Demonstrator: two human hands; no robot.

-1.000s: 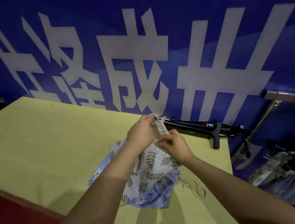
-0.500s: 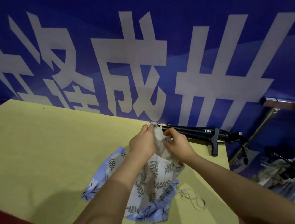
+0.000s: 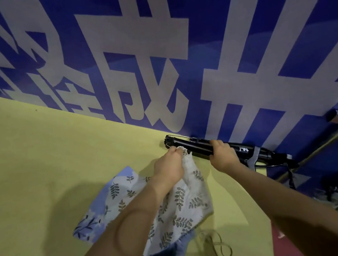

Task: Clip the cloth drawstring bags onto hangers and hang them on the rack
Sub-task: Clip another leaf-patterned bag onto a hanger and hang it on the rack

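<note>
The drawstring bag [image 3: 181, 203] is white cloth with a grey-green leaf print, lying on a blue leafy one over the yellow table [image 3: 40, 164], its cord looped loose near the front edge. Left hand [image 3: 168, 168] has the gathered top bunched tight in its fingers. Right hand [image 3: 222, 155] is wrapped around a black folded tripod [image 3: 196, 145] by the wall.

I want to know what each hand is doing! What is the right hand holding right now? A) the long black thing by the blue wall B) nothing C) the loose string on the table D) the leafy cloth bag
A: the right hand wraps around the long black thing lying by the blue wall, while the left hand grips the leafy cloth bag.
</note>
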